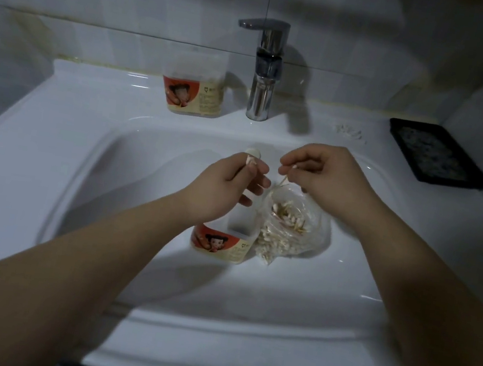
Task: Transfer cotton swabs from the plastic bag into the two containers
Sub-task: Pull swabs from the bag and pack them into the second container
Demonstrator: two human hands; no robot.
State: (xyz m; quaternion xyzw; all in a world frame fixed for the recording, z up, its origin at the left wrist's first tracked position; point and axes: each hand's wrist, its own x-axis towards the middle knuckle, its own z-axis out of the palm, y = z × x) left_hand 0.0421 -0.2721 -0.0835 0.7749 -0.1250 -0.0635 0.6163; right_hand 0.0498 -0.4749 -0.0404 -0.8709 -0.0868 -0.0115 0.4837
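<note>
A clear plastic bag (295, 231) full of cotton swabs lies in the sink basin, its mouth open upward. Beside it on the left stands an open container (222, 242) with a red cartoon label. A second, matching container (194, 91) stands on the sink ledge left of the tap. My left hand (230, 187) hovers over the near container and pinches a few cotton swabs (250, 161), tips up. My right hand (328, 180) is above the bag and pinches a cotton swab or two (285, 176) between thumb and fingers.
A chrome tap (265, 70) rises at the back of the white sink (80, 165). The overflow hole (253, 152) sits behind my left hand. A black tray (437, 152) lies on the right ledge, with a small white clump (348, 131) near it.
</note>
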